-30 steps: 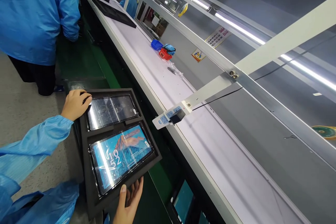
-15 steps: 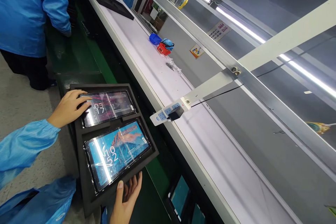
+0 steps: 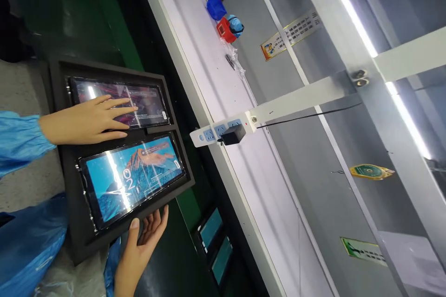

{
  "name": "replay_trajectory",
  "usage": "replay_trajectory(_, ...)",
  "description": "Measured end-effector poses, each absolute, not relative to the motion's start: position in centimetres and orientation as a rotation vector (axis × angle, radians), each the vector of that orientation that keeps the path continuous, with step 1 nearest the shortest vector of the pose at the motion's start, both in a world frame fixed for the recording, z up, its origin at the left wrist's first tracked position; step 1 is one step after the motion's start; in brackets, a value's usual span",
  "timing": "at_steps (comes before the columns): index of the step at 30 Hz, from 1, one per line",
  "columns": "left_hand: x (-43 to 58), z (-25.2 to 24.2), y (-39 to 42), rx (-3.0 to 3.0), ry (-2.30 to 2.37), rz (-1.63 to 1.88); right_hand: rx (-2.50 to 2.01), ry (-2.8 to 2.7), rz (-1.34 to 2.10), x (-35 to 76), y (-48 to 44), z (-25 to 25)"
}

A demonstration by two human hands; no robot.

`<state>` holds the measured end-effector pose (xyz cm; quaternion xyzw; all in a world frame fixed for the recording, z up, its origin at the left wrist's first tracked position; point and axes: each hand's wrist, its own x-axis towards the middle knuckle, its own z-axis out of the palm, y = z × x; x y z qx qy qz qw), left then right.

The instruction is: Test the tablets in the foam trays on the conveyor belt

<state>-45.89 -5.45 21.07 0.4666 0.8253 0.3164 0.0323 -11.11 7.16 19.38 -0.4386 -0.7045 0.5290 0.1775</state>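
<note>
A dark foam tray (image 3: 75, 209) holds two lit tablets in separate recesses, both wrapped in clear film. The upper tablet (image 3: 151, 102) has a dark purple screen; the lower tablet (image 3: 142, 174) displays a blue mountain picture with partly glare-hidden digits. Across the upper tablet, my left hand (image 3: 88, 120) lies with its fingers stretched and slightly spread, covering part of that screen and the divider. Below, my right hand (image 3: 141, 253) grips the tray's near edge, its thumb at the rim and the other fingers curled by the side, partly hidden.
Beyond the tray runs a long white shelf (image 3: 230, 102). A power strip (image 3: 205, 136) with a black adapter (image 3: 234, 134) juts over its edge. Farther back are a red bin (image 3: 226, 31) and a blue bin (image 3: 216, 8). More tablets (image 3: 211, 228) lie lower right.
My left hand has moved from the upper tablet's left end onto its middle, fingers now extended. The view has turned and shifted right; the co-worker is mostly out of it. My right hand keeps hold.
</note>
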Motion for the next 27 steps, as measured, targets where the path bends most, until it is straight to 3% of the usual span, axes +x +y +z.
replay_trajectory(2,-47.8,21.3,-6.0,1.4,2.643,0.978,-1.256,-2.015,1.416,-11.0,7.5,19.4)
replay_trajectory(6,-51.1,22.1,-9.0,1.042,3.093,1.033,-1.147,-2.082,0.928,-11.6,9.1,20.5)
replay_trajectory(9,-50.7,22.2,-10.5,0.862,3.127,1.137,-1.027,-2.227,0.698,-13.0,10.7,22.0)
replay_trajectory(19,-44.8,18.0,-8.1,0.485,3.036,1.564,-0.346,-2.994,0.637,-21.7,11.3,25.3)
replay_trajectory(22,-44.6,18.0,-8.1,0.497,3.051,1.614,-0.192,-3.037,0.583,-23.0,10.8,26.1)
replay_trajectory(27,-43.5,18.8,-8.7,0.775,3.017,1.571,-0.314,-2.86,0.614,-21.2,11.7,24.0)
